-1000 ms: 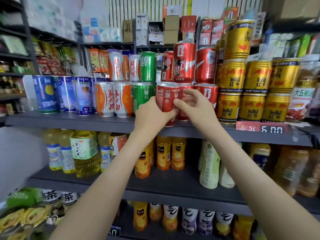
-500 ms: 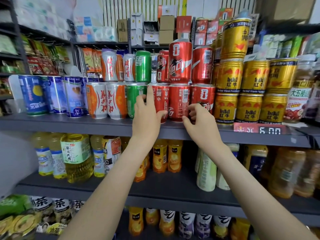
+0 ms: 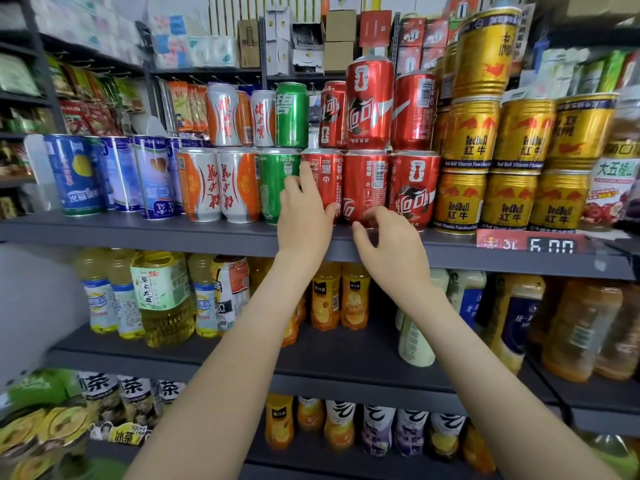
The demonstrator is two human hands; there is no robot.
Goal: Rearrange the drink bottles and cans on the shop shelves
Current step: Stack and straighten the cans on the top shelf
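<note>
Three red cola cans stand in the front row of the top grey shelf (image 3: 207,233), with more red cans (image 3: 369,102) stacked on them. My left hand (image 3: 304,220) rests flat on the left red can (image 3: 323,178). Its fingers point up along the gap beside the green can (image 3: 277,181), and its thumb lies across the red can's lower front. My right hand (image 3: 391,251) hovers at the shelf edge with fingers loosely curled. Its fingertips are at the base of the middle red can (image 3: 367,181) and hold nothing. The right red can (image 3: 414,188) stands untouched.
Orange-and-white cans (image 3: 221,185) and blue cans (image 3: 76,174) fill the shelf to the left; stacked gold Red Bull cans (image 3: 509,199) crowd the right. A price tag (image 3: 550,244) clips the shelf edge. Juice and tea bottles (image 3: 325,299) stand on the lower shelves.
A second ago both hands gripped a red can at the shelf front. It now stands in the row; the left hand lies flat on it and the right hand has dropped back.
</note>
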